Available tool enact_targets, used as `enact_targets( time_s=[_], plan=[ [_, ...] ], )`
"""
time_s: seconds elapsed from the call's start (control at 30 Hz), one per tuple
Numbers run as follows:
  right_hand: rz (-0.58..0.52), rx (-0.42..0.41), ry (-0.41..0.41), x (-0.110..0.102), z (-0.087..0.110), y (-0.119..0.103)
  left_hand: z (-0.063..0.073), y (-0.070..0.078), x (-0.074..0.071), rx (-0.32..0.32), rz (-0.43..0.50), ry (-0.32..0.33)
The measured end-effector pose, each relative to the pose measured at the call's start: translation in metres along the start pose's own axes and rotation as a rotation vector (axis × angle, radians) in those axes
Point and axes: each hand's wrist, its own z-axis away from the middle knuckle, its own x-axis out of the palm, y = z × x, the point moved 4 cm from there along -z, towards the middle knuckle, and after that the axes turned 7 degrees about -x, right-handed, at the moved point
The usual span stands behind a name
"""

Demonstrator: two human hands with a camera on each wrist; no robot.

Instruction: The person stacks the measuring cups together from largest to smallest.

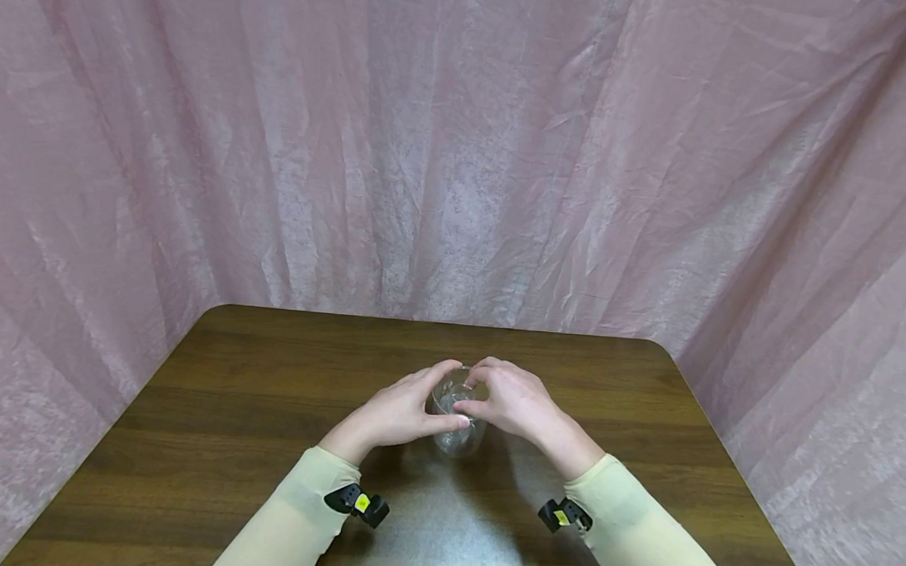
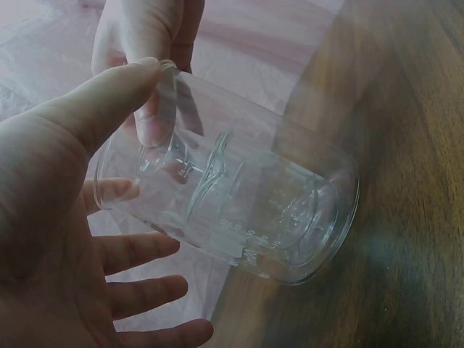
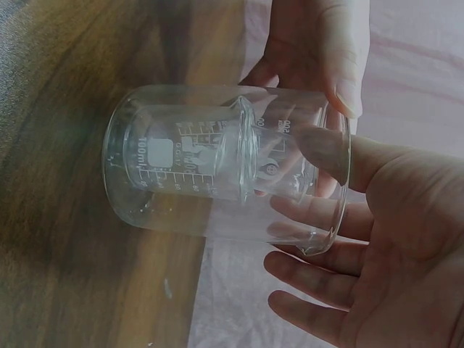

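Note:
A large clear glass beaker [image 1: 458, 443] stands upright on the wooden table. Nested inside it is a smaller beaker [image 3: 156, 174] with white 100 ml markings. A still smaller glass beaker [image 3: 279, 168] seems to rise out of that one, though the overlapping glass blurs its outline. My left hand [image 1: 388, 414] holds the large beaker by its rim between thumb and index finger, the other fingers spread beside it. My right hand [image 1: 519, 406] reaches into the mouth from the right; its thumb and index finger appear to pinch the innermost beaker near its top.
The brown wood-grain table [image 1: 269, 393] has rounded far corners. Pink crushed-velvet curtains [image 1: 458, 150] hang behind it and along both sides. A small black wrist camera [image 1: 357, 503] sits on the left sleeve, another [image 1: 565, 515] on the right.

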Motion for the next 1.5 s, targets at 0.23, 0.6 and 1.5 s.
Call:
enact_targets(
  time_s=[0.23, 0.6, 1.5],
  plan=[
    [0.004, 0.004, -0.013, 0.0004, -0.0014, -0.0001, 0.0017, 0.0018, -0.0008, -0.012, 0.007, -0.004],
    [0.016, 0.005, -0.028, -0.0007, -0.0031, 0.0, 0.0, 0.0014, -0.0006, -0.013, 0.008, -0.004],
    [0.038, 0.032, -0.1, 0.001, -0.0091, 0.0005, 0.0015, 0.0025, -0.0011, -0.009, 0.002, 0.002]
  ],
)
